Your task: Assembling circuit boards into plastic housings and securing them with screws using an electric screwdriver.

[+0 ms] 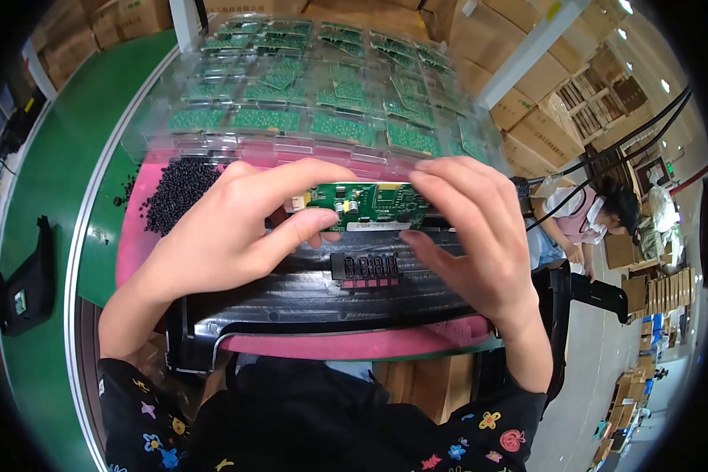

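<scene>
Head view has you holding a green circuit board (pixel 381 206) in the air near the centre of the frame, its component side turned toward you and a white connector at its 9 o'clock end. Directly at 6 o'clock from it lies a black plastic panel (pixel 283 308) with a four-digit display area (pixel 372 266); you have the board raised over the panel's far part, apart from that display area.

The step in hand looks like handling and lining up the board above the panel. Your next move seems to call for a level, two-handed hold, kept to the edges and off the raised components.

Your left hand (pixel 232 216) comes in from 8 o'clock, wrist bent inward, its fingers grasping the board's 9 o'clock end: thumb across the front, forefinger along the upper edge. Your right hand (pixel 484 236) arches in from 4 o'clock, its fingers grasping the other end, fingertips at the upper corner and thumb by the lower edge; how firmly it presses, you cannot tell from here. Both elbows spread wide.

At 12 o'clock, clear trays (pixel 291 149) hold more green boards (pixel 266 119). At 9 o'clock, small black parts (pixel 182 189) lie heaped on the pink counter (pixel 136 256).
</scene>
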Demonstrator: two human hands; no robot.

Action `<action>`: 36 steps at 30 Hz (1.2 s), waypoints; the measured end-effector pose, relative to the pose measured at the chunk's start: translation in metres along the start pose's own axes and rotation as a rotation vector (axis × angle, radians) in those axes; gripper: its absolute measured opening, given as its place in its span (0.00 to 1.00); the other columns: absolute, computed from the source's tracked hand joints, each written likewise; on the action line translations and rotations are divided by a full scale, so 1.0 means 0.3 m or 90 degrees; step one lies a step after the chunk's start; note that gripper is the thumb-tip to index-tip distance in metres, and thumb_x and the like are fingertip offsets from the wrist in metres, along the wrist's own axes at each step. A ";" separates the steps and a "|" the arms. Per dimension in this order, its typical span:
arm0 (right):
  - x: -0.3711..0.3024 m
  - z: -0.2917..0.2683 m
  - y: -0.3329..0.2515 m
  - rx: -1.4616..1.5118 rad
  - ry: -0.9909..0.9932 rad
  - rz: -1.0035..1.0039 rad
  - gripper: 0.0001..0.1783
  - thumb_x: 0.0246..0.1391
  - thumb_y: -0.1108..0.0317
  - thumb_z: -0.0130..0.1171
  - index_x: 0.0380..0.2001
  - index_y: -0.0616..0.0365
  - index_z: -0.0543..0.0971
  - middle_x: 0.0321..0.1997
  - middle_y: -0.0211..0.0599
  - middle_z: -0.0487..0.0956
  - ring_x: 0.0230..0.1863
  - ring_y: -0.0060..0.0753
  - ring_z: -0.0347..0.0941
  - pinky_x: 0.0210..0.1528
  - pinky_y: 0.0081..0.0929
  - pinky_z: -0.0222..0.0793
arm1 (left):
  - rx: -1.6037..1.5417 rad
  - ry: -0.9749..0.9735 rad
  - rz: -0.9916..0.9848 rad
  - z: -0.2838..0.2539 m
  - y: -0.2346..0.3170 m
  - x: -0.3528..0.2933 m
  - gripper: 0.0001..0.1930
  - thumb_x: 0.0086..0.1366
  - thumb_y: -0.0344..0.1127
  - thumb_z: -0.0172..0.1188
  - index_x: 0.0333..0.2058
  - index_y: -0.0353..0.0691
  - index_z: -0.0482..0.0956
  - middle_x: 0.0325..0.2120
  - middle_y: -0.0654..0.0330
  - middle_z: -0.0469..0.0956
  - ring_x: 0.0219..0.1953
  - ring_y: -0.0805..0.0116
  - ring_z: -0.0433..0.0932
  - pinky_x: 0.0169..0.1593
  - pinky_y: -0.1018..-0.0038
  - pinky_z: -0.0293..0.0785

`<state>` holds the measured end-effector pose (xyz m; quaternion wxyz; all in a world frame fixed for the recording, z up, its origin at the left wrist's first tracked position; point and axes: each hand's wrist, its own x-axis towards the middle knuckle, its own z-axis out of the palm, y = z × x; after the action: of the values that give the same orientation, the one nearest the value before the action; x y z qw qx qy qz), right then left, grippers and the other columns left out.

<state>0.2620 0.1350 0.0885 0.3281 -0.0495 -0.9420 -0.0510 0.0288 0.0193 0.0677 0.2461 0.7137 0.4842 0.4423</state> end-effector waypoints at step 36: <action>-0.281 0.121 0.010 0.350 -0.281 0.372 0.29 0.36 0.73 0.72 0.47 0.62 0.75 0.52 0.43 0.72 0.54 0.49 0.68 0.58 0.37 0.65 | 0.293 -0.245 -0.056 0.172 -0.141 -0.033 0.29 0.47 0.42 0.75 0.45 0.39 0.73 0.34 0.58 0.77 0.32 0.57 0.80 0.29 0.65 0.75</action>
<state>0.3058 0.1375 0.0079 0.1211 -0.2341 -0.9142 0.3078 0.0522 0.0316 0.0057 0.1838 0.7998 0.5465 0.1668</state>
